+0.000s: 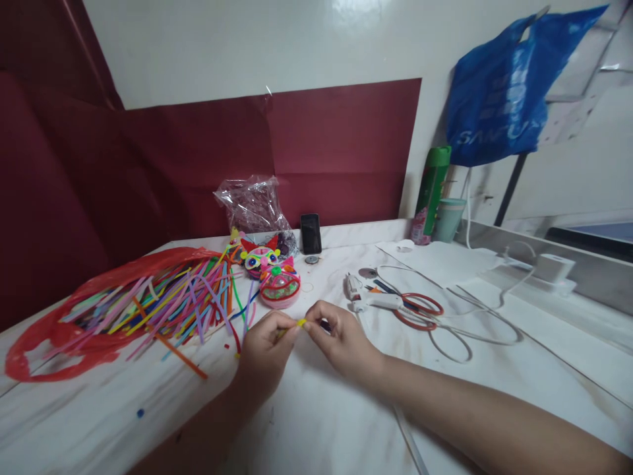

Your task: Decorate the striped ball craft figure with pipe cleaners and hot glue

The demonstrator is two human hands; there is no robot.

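Between the fingertips of both hands is a small yellow pipe cleaner (pixel 301 322), mostly covered by the fingers. My left hand (pixel 267 343) pinches one side of it, and my right hand (pixel 339 336) pinches the other, thumb against forefinger. A dark bit shows by the right fingers, too small to name. Just beyond the hands sits a pink and red fuzzy craft figure (pixel 279 285) with a green top. Behind it leans another colourful one (pixel 261 257) with a mask-like face. Left of the hands, many coloured pipe cleaners (pixel 168 300) lie spread on a red plastic bag (pixel 30 356).
To the right lie red-handled scissors (pixel 420 310), a white glue gun (pixel 378 301) and looping cables (pixel 494 340). Farther back are a phone (pixel 310 234), clear plastic wrap (pixel 254 204), a green spray can (pixel 432 194) and a cup (pixel 449 219). A blue bag (pixel 504 92) hangs at right.
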